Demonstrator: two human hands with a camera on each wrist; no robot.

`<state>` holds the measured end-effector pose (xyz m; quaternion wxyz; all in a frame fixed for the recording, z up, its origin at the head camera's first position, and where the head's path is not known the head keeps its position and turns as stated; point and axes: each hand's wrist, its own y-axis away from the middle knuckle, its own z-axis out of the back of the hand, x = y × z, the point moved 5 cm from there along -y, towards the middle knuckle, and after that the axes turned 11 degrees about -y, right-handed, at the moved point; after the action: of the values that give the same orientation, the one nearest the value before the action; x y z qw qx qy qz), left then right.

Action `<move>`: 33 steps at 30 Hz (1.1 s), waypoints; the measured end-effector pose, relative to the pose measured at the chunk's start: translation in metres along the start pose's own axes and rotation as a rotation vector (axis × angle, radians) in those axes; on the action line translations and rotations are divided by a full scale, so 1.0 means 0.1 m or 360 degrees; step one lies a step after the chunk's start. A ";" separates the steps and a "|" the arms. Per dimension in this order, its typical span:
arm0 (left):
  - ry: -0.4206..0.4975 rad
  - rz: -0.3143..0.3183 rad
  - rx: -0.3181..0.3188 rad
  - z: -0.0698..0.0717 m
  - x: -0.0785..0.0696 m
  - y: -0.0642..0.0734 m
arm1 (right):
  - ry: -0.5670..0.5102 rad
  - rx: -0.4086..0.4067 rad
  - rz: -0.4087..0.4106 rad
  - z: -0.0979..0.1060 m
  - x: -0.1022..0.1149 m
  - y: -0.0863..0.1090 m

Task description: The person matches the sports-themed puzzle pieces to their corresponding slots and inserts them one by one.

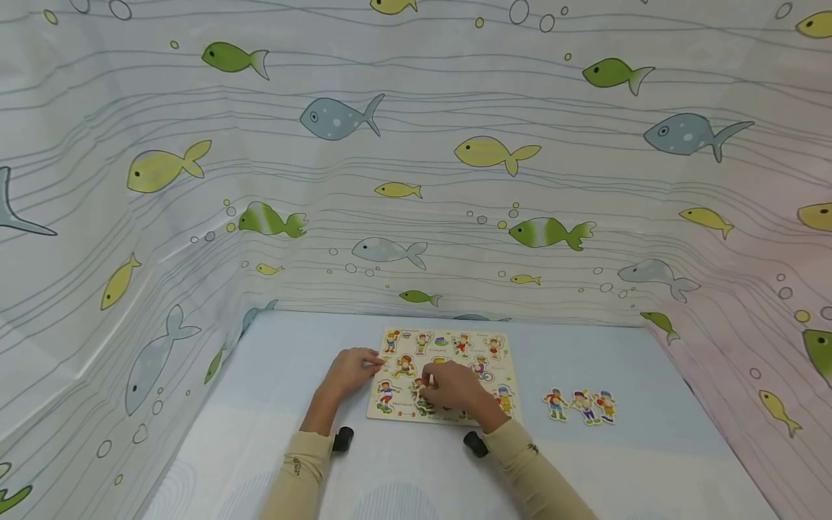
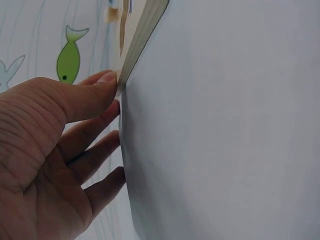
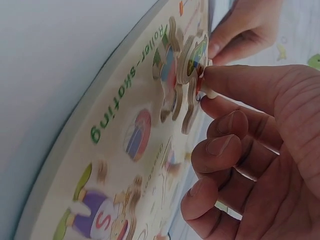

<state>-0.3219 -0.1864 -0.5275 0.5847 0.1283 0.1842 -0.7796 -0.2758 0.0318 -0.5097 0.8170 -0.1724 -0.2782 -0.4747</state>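
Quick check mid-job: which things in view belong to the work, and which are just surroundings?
Part of the job:
sports puzzle board, its edge touched by the left hand
figure piece, pinched by the right hand
three loose figure pieces right of the board, probably

Apparently just surroundings:
fish-print sheet
pale tablecloth
black wrist devices

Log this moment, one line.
right hand: pinches painted wooden figure piece | left hand: touches edge of pale wooden puzzle board | three loose painted figures: right of board

Fish-printed sheeting point(image 1: 442, 206) stands behind the pale tabletop point(image 1: 578, 361).
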 end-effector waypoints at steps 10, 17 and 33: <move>-0.0023 -0.0019 0.0015 -0.02 0.00 -0.02 | 0.0056 0.0050 0.0043 -0.12 0.14 -0.10; -0.0045 -0.0016 0.0013 -0.01 0.00 -0.02 | 0.0091 0.0063 0.0094 -0.16 0.25 -0.18; -0.0078 -0.0049 -0.0006 0.00 0.00 -0.02 | 0.0121 0.0116 0.0022 -0.31 0.43 -0.33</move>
<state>-0.3236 -0.1860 -0.5275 0.5772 0.1052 0.1733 -0.7910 -0.2792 -0.0302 -0.5069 0.8360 -0.1262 -0.2629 -0.4649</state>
